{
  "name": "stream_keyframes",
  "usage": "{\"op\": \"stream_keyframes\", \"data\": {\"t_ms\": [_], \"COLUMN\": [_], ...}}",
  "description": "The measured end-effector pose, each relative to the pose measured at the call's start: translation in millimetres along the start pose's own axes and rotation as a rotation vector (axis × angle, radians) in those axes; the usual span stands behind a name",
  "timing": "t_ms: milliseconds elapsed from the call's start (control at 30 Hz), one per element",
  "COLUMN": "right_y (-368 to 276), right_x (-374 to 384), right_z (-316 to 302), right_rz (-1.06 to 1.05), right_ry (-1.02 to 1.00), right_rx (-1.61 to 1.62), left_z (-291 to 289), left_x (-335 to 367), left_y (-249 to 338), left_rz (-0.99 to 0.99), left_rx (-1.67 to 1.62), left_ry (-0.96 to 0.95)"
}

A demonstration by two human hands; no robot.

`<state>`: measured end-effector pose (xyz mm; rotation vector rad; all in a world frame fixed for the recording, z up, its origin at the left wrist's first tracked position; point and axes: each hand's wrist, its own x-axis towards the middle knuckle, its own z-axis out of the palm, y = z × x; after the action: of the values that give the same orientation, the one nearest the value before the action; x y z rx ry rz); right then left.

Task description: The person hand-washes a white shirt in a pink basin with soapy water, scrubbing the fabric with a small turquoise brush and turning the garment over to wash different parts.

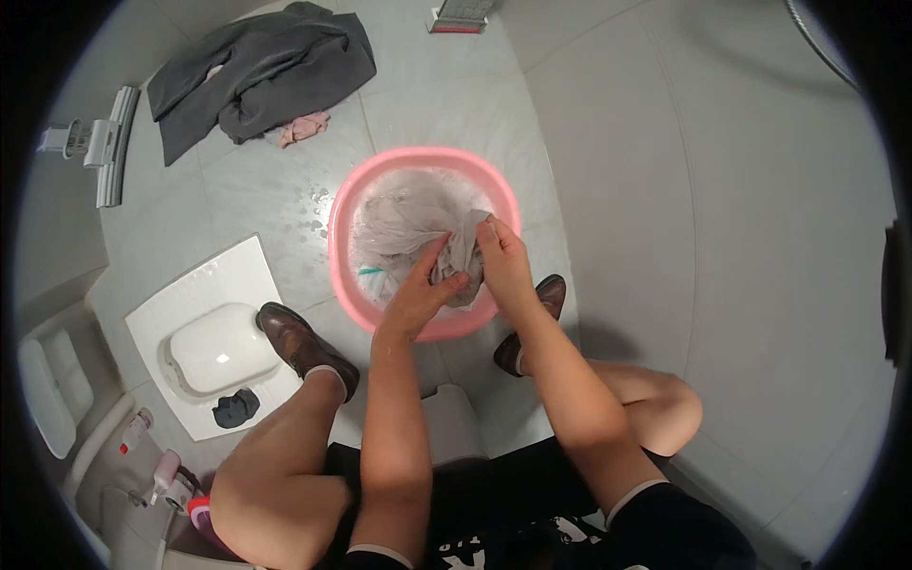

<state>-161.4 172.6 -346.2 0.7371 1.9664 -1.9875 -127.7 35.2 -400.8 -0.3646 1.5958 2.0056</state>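
A pink plastic basin [344, 285] stands on the floor between my feet, holding sudsy water and wet laundry. Over its right half, a wet light grey garment [464, 249] is bunched up between my hands. My left hand [423, 293] cups it from the lower left, thumb and fingers around the bunched part. My right hand [505, 261] pinches a fold of it near the basin's right rim. The rest of the pale cloth spreads through the foam to the left. A small teal-and-white piece [370, 272] shows at the basin's left side.
Dark grey clothing [275, 81] and a pink cloth [304, 129] lie on the tiles at the far left. A squat toilet [218, 347] with a dark cloth [236, 408] is on the left. A squeegee mop [114, 147] leans nearby; a grey wall [741, 237] rises right.
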Motion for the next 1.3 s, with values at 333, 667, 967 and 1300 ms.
{"op": "stream_keyframes", "data": {"t_ms": [333,667,967,1300], "right_y": [-94,-225,-289,-181], "right_x": [-38,-113,-127,-79], "right_z": [-48,-88,-108,-81], "right_rz": [-0.425,-1.105,-1.188,-0.014], "right_ry": [-0.067,-0.362,0.085,-0.086], "right_rx": [-0.538,-1.061,-0.915,-0.285], "left_z": [-38,-23,-1,10], "left_x": [-43,-146,-205,-126], "left_y": [155,337,409,299], "left_rz": [0.318,0.306,0.515,0.335], "left_rx": [0.401,0.659,0.784,1.291], "left_ry": [0.383,0.247,0.269,-0.015]}}
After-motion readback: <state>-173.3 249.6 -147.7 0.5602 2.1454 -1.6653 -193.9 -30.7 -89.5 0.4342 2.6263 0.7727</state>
